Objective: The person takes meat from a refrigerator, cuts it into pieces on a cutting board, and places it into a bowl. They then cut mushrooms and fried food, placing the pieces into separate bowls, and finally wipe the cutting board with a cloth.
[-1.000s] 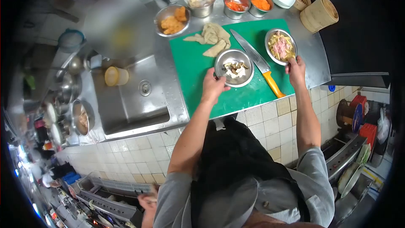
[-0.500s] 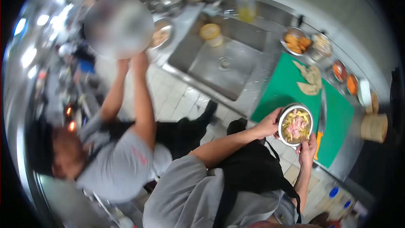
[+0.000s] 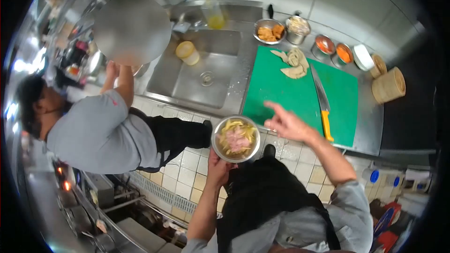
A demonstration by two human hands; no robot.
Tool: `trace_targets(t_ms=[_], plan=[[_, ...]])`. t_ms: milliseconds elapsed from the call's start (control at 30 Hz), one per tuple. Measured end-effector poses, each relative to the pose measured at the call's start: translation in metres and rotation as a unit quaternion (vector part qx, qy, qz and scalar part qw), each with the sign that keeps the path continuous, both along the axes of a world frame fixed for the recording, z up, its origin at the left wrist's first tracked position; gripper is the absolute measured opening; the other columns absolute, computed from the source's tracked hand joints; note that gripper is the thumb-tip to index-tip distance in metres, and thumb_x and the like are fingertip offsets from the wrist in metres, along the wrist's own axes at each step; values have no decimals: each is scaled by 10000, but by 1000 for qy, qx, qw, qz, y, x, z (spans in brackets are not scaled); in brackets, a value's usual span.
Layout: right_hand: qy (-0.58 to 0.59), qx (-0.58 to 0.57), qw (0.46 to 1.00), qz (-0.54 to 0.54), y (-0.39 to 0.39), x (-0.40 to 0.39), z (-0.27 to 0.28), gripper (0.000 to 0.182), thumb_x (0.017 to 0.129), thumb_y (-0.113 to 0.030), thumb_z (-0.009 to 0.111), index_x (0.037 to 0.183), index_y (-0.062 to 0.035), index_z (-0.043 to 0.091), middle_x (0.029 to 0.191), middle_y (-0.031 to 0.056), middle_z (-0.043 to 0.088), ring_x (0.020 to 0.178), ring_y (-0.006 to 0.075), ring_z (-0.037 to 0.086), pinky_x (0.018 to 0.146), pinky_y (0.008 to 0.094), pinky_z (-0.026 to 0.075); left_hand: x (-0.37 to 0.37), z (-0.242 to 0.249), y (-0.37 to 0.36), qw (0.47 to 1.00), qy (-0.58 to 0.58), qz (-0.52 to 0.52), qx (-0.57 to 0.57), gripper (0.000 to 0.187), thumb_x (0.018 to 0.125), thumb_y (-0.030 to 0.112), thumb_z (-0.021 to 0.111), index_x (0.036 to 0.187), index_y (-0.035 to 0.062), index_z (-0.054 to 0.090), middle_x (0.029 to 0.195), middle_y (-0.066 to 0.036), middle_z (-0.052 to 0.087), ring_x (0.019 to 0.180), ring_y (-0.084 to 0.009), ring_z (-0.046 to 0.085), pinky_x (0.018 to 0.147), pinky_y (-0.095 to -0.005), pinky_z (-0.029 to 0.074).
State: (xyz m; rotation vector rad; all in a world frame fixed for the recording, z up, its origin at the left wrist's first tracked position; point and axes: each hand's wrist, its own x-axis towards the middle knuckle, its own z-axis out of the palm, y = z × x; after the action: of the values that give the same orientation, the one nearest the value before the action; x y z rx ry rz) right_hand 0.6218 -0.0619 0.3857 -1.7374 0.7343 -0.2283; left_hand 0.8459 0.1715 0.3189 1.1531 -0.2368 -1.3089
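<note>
My left hand grips the lower rim of a round metal bowl. The bowl contains pale yellow strips with pink shredded pieces on top; it is held over the floor in front of my apron. My right hand is empty at the front edge of the green cutting board, index finger stretched out and the others partly bent. On that board lie a knife with a yellow handle and pale, floppy, rolled-looking pieces of a food I cannot make out.
Behind the board stand a pan of orange-brown pieces, a pot, small metal cups and white bowls. Bamboo steamers are at right. The sink holds a yellow-lidded tub. A co-worker stands at left.
My right hand has let go of the bowl and moved over the board's front edge. The bowl has moved left, away from the board, in my left hand. The view has turned.
</note>
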Motion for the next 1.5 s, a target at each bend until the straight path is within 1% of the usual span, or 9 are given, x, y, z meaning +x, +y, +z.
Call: trace_targets(t_ms=[367, 433, 467, 500, 533, 567, 767, 1133, 1500], plan=[[144, -191, 967, -85, -128, 42, -36, 733, 985, -143, 621, 1619, -63, 261, 727, 118, 664, 548, 195, 622, 522, 372, 529, 21, 49, 127, 987, 5, 162, 10, 525, 984, -31, 617, 1459, 117, 447, 1277, -118, 665, 900, -234, 745, 611, -312, 644], [36, -484, 873, -55, -216, 26, -147, 750, 952, -127, 626, 1624, -88, 294, 860, 171, 702, 595, 233, 649, 587, 407, 557, 3, 52, 141, 974, 8, 225, 27, 535, 987, -37, 607, 1471, 128, 450, 1224, -109, 691, 859, -216, 749, 609, -320, 647], [183, -307, 933, -44, -213, 27, -105, 724, 927, -127, 632, 1602, -109, 370, 1073, 238, 707, 697, 284, 692, 683, 445, 579, -8, 53, 145, 960, -7, 278, 31, 535, 987, -37, 607, 1471, 128, 450, 1224, -109, 691, 859, -216, 749, 609, -320, 647], [90, -483, 871, -1, -251, 26, -142, 710, 905, -134, 640, 1572, -56, 409, 1210, 275, 675, 772, 306, 713, 721, 448, 579, -12, 55, 153, 955, -3, 293, 46, 536, 989, -44, 596, 1473, 138, 453, 1215, -103, 695, 845, -203, 748, 608, -314, 648], [185, -250, 947, -77, -234, 49, -82, 725, 887, -141, 635, 1556, 15, 406, 1225, 280, 670, 791, 305, 720, 732, 442, 577, -19, 52, 160, 950, 5, 307, 56, 539, 991, -51, 584, 1475, 147, 455, 1206, -96, 699, 831, -189, 747, 607, -309, 648], [102, -326, 939, -48, -303, 46, -154, 776, 862, -114, 595, 1576, 35, 328, 823, 182, 698, 543, 260, 648, 496, 413, 508, -25, 42, 163, 942, 12, 332, 51, 547, 991, -69, 562, 1476, 160, 458, 1188, -85, 706, 809, -170, 745, 614, -306, 657], [95, -143, 983, -63, -339, 96, -153, 802, 877, -41, 560, 1608, 56, 243, 669, 99, 606, 428, 171, 531, 379, 338, 404, -82, 39, 181, 853, 15, 512, 94, 487, 989, -68, 550, 1416, 161, 498, 1102, -86, 728, 743, -161, 736, 586, -297, 652], [-21, 51, 992, 109, -130, 104, -260, 633, 916, -24, 556, 1542, -34, 464, 654, 14, 594, 443, 93, 480, 403, 267, 396, -136, 17, 270, 750, 42, 657, 63, 446, 981, -84, 549, 1370, 134, 541, 1069, -113, 708, 685, -183, 681, 500, -267, 593], [72, 136, 968, 197, 132, 169, -202, 460, 959, -72, 586, 1407, 31, 580, 677, 8, 598, 525, 81, 516, 471, 269, 414, -50, -15, 455, 742, -14, 670, 21, 442, 988, -52, 570, 1379, 150, 523, 1055, -80, 708, 710, -151, 675, 536, -257, 568]])
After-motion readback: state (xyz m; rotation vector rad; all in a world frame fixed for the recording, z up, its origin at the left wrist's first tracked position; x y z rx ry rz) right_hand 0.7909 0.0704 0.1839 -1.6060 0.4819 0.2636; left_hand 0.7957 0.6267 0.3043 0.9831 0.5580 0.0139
